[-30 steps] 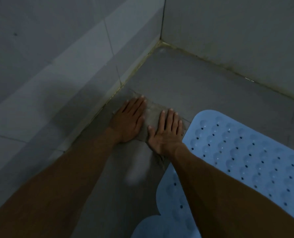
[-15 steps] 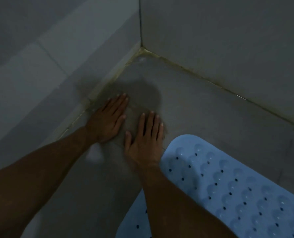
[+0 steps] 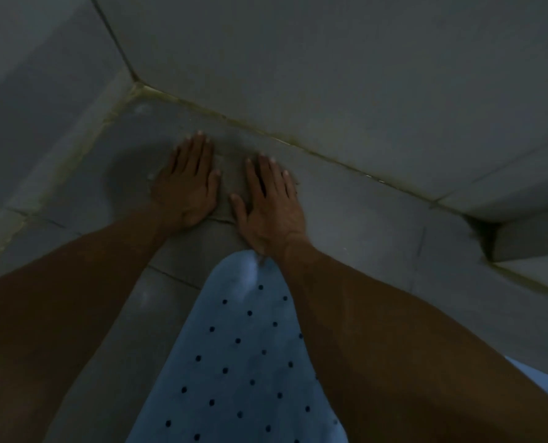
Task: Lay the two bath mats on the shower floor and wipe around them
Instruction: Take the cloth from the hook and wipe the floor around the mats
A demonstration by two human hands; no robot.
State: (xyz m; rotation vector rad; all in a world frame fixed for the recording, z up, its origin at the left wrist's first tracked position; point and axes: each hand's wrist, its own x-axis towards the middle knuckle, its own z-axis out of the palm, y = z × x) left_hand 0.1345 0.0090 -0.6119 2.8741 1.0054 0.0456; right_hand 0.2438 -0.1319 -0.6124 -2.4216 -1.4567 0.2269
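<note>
A light blue bath mat (image 3: 240,362) with small dark holes lies flat on the grey shower floor (image 3: 362,225), between my forearms. Beyond its far end, a grey cloth (image 3: 231,183) lies on the floor. My left hand (image 3: 186,183) and my right hand (image 3: 269,199) both press flat on this cloth, fingers straight, side by side. The cloth is mostly hidden under my palms and hard to tell from the floor. Only one mat is plainly visible; a pale strip (image 3: 538,375) shows at the right edge behind my right arm.
Tiled walls (image 3: 330,59) meet in a corner (image 3: 136,81) at the upper left, with yellowish grout along the floor joint. A low step or ledge (image 3: 522,238) juts in at the right. The light is dim.
Both hands slid with the cloth along the floor away from the left wall, toward the back wall. The camera swung, so the mat now lies between my arms.
</note>
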